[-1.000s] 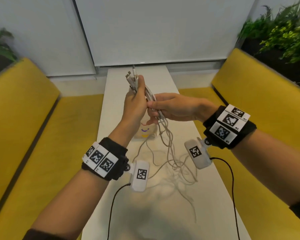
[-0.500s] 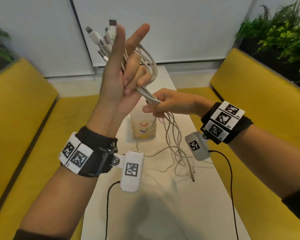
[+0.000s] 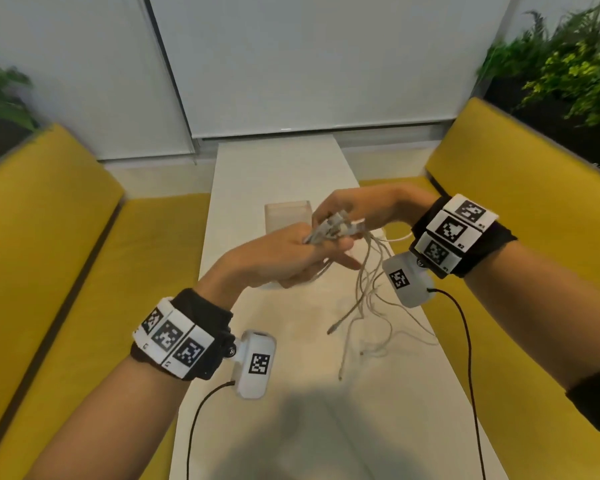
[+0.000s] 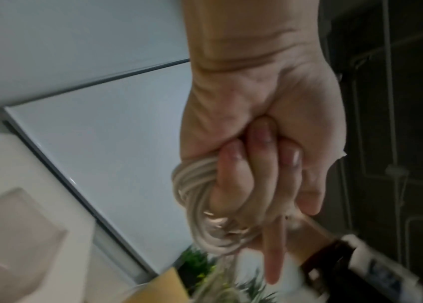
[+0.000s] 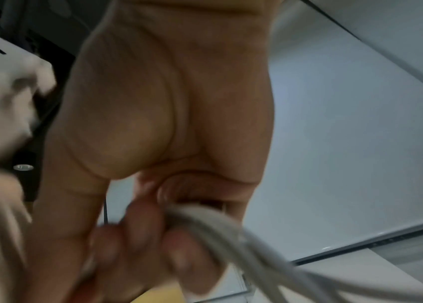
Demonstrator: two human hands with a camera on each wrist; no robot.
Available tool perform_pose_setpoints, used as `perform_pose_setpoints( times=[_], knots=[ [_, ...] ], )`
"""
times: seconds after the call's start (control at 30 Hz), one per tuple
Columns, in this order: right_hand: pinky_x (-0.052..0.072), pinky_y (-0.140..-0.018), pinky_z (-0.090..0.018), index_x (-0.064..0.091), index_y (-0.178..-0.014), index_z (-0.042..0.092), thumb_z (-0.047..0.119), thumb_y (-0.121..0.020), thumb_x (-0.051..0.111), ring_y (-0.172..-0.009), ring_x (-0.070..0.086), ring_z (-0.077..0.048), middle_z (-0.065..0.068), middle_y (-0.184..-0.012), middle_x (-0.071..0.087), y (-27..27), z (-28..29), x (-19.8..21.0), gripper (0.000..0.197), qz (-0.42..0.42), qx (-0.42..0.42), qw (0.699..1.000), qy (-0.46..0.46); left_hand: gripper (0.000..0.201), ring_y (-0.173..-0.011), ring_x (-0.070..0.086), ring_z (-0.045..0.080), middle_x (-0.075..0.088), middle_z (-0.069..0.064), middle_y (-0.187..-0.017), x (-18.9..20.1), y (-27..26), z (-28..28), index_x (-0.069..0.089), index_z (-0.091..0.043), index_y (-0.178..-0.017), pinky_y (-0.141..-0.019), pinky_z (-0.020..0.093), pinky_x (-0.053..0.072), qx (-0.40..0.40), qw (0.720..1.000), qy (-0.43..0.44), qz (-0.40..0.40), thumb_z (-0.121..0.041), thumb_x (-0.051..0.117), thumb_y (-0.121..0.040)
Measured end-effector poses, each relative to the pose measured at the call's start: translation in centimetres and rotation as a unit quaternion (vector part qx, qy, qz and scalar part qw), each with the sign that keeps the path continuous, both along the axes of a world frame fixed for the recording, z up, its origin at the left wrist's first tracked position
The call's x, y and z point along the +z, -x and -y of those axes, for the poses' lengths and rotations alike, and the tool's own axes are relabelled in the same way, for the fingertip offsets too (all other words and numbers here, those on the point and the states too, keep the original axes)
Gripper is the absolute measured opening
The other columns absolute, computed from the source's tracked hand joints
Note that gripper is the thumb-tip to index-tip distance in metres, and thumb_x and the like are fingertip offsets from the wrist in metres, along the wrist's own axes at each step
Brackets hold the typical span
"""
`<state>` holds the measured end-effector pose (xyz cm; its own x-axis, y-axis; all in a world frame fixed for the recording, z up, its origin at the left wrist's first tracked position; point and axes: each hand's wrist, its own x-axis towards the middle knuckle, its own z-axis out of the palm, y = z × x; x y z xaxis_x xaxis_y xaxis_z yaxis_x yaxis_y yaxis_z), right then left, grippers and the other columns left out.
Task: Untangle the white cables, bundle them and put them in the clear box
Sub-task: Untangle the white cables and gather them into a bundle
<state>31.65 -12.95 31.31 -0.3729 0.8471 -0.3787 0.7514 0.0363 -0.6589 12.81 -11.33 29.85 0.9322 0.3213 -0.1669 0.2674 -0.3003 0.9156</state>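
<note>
A bunch of white cables (image 3: pixel 329 230) sits between both hands above the narrow white table (image 3: pixel 278 168). My left hand (image 3: pixel 291 258) grips them, with several turns wound round its curled fingers (image 4: pixel 233 178) and the index finger stretched out. My right hand (image 3: pixel 357 209) holds the bundle near its plugs from above; the cables (image 5: pixel 221 223) run past its curled fingers. Loose ends (image 3: pixel 368 306) hang down and trail on the table. The clear box (image 3: pixel 286 216) stands behind the hands, partly hidden by them.
Yellow benches (image 3: pixel 49 237) flank the table on both sides. Plants (image 3: pixel 561 64) stand at the back right and back left. Black wrist camera leads (image 3: pixel 465 341) hang over the near table. The wall and window blind close off the far end.
My left hand has dropped from up high to just above the table and turned over, carrying the wound cables. My right hand has moved up to the plug ends. The box now shows behind.
</note>
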Motion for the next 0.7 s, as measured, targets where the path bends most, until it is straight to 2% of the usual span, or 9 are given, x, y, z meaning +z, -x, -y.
perform_pose_setpoints(
  times=[0.07,0.13,0.2,0.27,0.3,0.4,0.57,0.63,0.7],
  knots=[
    [0.048,-0.062,-0.045,0.066,-0.103,-0.006,0.006,-0.081,0.056,-0.067,0.053,-0.037,-0.027,-0.086,0.064,0.2,-0.1,-0.1,0.027,0.026,-0.024,0.999,0.04,0.036,-0.054,0.031,0.021,0.035,0.019,-0.061,-1.2,0.0,-0.2,0.077,-0.031,-0.105,-0.054,0.024,0.036,0.022,0.998,-0.029,-0.045,-0.054,0.05,-0.096],
    [0.049,-0.056,-0.034,0.065,-0.109,-0.004,-0.002,-0.087,0.05,-0.059,0.055,-0.023,-0.014,-0.075,0.066,0.2,-0.1,-0.3,0.026,0.051,-0.028,0.997,0.047,0.031,-0.058,0.037,0.022,0.041,0.022,-0.065,-2.0,-0.3,-0.1,0.076,-0.045,-0.085,-0.067,0.035,0.04,0.047,0.996,-0.053,-0.06,-0.052,0.049,-0.098],
    [0.045,-0.049,-0.023,0.064,-0.114,0.001,-0.005,-0.093,0.043,-0.049,0.051,-0.01,0.001,-0.068,0.062,0.1,-0.1,-0.6,0.03,0.06,-0.043,0.995,0.064,0.038,-0.052,0.038,0.016,0.045,0.007,-0.056,-2.7,-0.5,-0.1,0.072,-0.039,-0.071,-0.062,0.031,0.038,0.076,0.992,-0.073,-0.07,-0.048,0.049,-0.1],
    [0.044,-0.048,-0.023,0.063,-0.117,0.004,0.004,-0.1,0.041,-0.049,0.048,-0.009,-0.004,-0.073,0.059,-0.2,-0.1,-0.7,0.027,0.041,-0.053,0.995,0.075,0.056,-0.045,0.036,0.008,0.041,-0.011,-0.043,-3.5,-0.6,-0.2,0.057,-0.024,-0.052,-0.053,0.023,0.033,0.102,0.985,-0.112,-0.081,-0.051,0.048,-0.1],
    [0.044,-0.048,-0.023,0.061,-0.117,0.002,0.01,-0.103,0.041,-0.051,0.047,-0.01,-0.008,-0.077,0.056,-0.3,-0.1,-0.8,0.026,0.018,-0.066,0.994,0.081,0.051,-0.045,0.037,0.007,0.041,-0.012,-0.042,-3.9,-0.6,-0.2,0.048,-0.029,-0.055,-0.052,0.022,0.031,0.115,0.983,-0.122,-0.077,-0.053,0.046,-0.099],
    [0.045,-0.053,-0.027,0.057,-0.107,-0.001,0.031,-0.106,0.038,-0.057,0.045,-0.015,-0.01,-0.079,0.051,-0.3,0.1,-0.9,0.037,-0.082,-0.127,0.984,0.089,0.036,-0.052,0.047,0.0,0.051,-0.02,-0.049,-4.5,-0.5,-0.3,0.051,-0.041,-0.069,-0.05,0.013,0.033,0.156,0.981,-0.115,-0.03,-0.052,0.04,-0.101],
    [0.035,-0.053,-0.027,0.048,-0.097,0.011,0.052,-0.104,0.027,-0.051,0.035,-0.013,0.001,-0.063,0.038,0.6,0.5,-1.3,0.047,-0.249,-0.231,0.936,0.096,0.049,-0.047,0.041,0.007,0.044,-0.008,-0.05,-5.3,-1.0,-1.1,0.041,-0.025,-0.063,-0.054,0.024,0.032,0.258,0.957,-0.104,0.082,-0.054,0.033,-0.103],
    [0.033,-0.052,-0.025,0.045,-0.093,0.012,0.054,-0.103,0.025,-0.05,0.031,-0.011,0.002,-0.062,0.031,1.8,0.9,-1.8,0.048,-0.271,-0.254,0.925,0.076,0.058,-0.05,0.043,0.012,0.046,0.003,-0.056,-5.4,-1.5,-1.4,0.045,-0.018,-0.063,-0.053,0.024,0.034,0.318,0.941,-0.056,0.101,-0.059,0.031,-0.101],
    [0.035,-0.053,-0.026,0.048,-0.095,0.01,0.055,-0.103,0.024,-0.051,0.032,-0.011,0.003,-0.063,0.031,3.0,1.0,-2.6,0.052,-0.272,-0.253,0.928,0.012,0.057,-0.051,0.043,0.011,0.047,0.002,-0.06,-5.2,-2.0,-1.5,0.049,-0.02,-0.065,-0.05,0.023,0.033,0.367,0.922,-0.002,0.121,-0.063,0.031,-0.099]
  ],
)
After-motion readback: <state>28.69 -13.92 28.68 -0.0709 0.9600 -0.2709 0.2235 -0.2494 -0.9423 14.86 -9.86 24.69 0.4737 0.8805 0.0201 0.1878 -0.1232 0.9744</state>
